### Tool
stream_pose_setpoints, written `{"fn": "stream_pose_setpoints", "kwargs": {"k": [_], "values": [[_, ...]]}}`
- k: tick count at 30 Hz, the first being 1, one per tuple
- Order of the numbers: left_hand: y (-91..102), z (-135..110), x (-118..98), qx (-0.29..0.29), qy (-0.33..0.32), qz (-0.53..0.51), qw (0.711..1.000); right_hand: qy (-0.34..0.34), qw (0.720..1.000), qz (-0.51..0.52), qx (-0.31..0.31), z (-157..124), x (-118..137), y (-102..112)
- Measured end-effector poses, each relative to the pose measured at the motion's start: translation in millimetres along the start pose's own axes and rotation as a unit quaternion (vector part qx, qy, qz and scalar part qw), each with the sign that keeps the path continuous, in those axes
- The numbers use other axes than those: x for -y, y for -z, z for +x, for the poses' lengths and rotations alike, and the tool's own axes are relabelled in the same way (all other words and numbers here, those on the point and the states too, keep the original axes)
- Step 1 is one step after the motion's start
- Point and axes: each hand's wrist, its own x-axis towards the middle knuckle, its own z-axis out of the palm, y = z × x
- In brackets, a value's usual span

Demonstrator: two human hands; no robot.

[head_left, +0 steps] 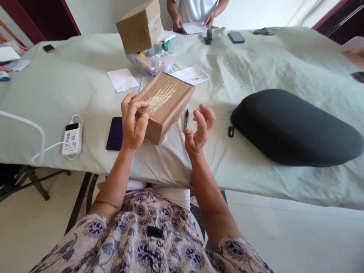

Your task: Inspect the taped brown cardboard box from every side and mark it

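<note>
A brown cardboard box (170, 93) sits tilted in front of me, with pale streaks across its taped top. My left hand (133, 123) grips its left end, fingers on the top and thumb by the near edge. To the right of the box and apart from it, my right hand (201, 127) is raised with half-curled, separated fingers and nothing in them. A black marker pen (186, 119) lies on the cloth between the box and that hand. Beside my left wrist rests a dark phone (114, 133), partly covered by the hand.
A black padded case (295, 127) and a small black cap (231, 131) lie at right. On the left is a white power bank (72, 138) with cables. Behind the box stands a clear plastic basket (155, 64) under another carton (139, 28). A person's hands (209, 19) hold paper opposite.
</note>
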Motion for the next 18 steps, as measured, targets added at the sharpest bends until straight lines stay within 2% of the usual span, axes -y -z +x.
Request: {"fn": "stream_pose_setpoints", "kwargs": {"k": [3,5,7,10,13,18], "values": [[-2.0,-3.5,-12.2,0.003,-0.009,0.018,1.0,0.083,0.995,-0.054,0.012,2.2,9.9,2.0],[-5.0,-5.9,-20.4,0.012,-0.022,0.028,0.999,0.142,0.989,-0.033,0.025,2.3,18.4,-0.2],[-7.4,-7.8,-24.3,0.027,-0.04,0.043,0.998,0.167,0.985,0.012,0.034,2.0,23.9,-4.3],[-11.1,-10.2,-23.4,0.04,-0.074,0.063,0.994,0.155,0.986,0.05,0.033,2.4,23.1,-8.5],[-16.1,-12.8,-23.3,0.038,-0.076,0.091,0.992,0.131,0.99,0.043,0.032,5.4,17.6,-5.6],[-16.3,-13.6,-29.2,0.055,-0.065,0.094,0.992,0.039,0.997,0.055,0.034,17.3,15.4,7.3]]}}
